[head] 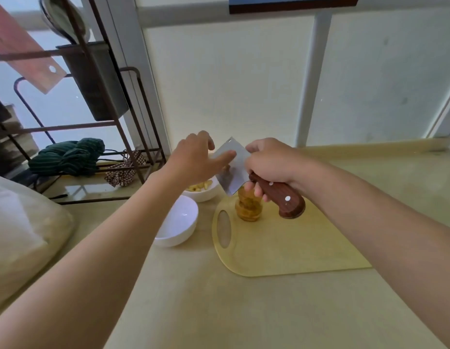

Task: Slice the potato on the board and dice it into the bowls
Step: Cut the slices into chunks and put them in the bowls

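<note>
My right hand (pixel 269 163) is closed around the wooden handle of the cleaver (pixel 231 167), holding the blade raised and tilted above the far bowl (pixel 206 193). My left hand (pixel 196 159) is open, fingers spread, with the fingertips against the flat of the blade; it grips nothing. I judge the step to be wiping diced pieces off the blade into that bowl, which already holds yellow dice. The near bowl (pixel 178 222) looks empty.

The remaining potato (pixel 247 206), a stack of slices, sits at the far left end of the board (pixel 281 248), just beside its handle hole and under the heel of the blade.

To do this step well:
1. I keep the edge turned away from my left palm and sweep along the flat only, from spine toward edge.
2. I hold the blade directly over the far bowl so pieces fall inside the rim, not onto the counter (pixel 193 298).
3. I keep my right grip firm; a wet handle may slip.
4. I lift the blade clear of the stack before returning, since a knock could topple the slices.
</note>
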Available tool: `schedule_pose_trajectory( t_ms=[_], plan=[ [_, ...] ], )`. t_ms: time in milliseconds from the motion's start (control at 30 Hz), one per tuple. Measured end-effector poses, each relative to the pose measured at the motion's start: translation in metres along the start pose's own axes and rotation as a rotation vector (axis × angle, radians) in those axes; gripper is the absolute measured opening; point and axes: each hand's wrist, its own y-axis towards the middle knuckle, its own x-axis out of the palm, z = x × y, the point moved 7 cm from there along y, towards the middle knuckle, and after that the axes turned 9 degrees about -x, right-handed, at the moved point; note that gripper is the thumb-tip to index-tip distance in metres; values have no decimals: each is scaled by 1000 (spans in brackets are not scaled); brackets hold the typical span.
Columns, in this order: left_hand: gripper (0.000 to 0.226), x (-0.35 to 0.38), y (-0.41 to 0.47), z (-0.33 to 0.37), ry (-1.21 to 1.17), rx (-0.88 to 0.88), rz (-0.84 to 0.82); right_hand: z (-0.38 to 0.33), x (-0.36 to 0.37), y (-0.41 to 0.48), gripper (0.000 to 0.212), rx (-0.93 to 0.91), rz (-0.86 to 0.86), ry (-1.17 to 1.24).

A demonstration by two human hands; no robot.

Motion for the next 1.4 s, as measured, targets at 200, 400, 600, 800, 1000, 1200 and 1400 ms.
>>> schedule_pose_trajectory(
  t_ms=[200, 400, 600, 800, 1000, 1200, 1400],
  plan=[
    [61, 13, 4, -31, 199, -145, -15, -1, 9, 2, 59, -12, -16, -11],
    [31, 21, 9, -70, 226, -243, -60, 3, -10, -6, 37, -4, 20, 32],
    [27, -4, -8, -25, -230, -209, 15, 14, -53, -26, 49, -63, 117, 97],
    [24, 37, -92, 58, -1460, -497, -380, 66, -109, -79, 48, -65, 190, 599],
    [63, 120, -129, 156, -1990, -627, -930, 112, -106, -101, 48, -10, 191, 698],
    [74, 127, -139, 187, -2077, -568, -1077, 135, -139, -128, 51, -5, 317, 447],
    [44, 136, -136, 164, -1730, -614, -835, 154, -186, -164, 55, 12, 474, 274]
  ],
)
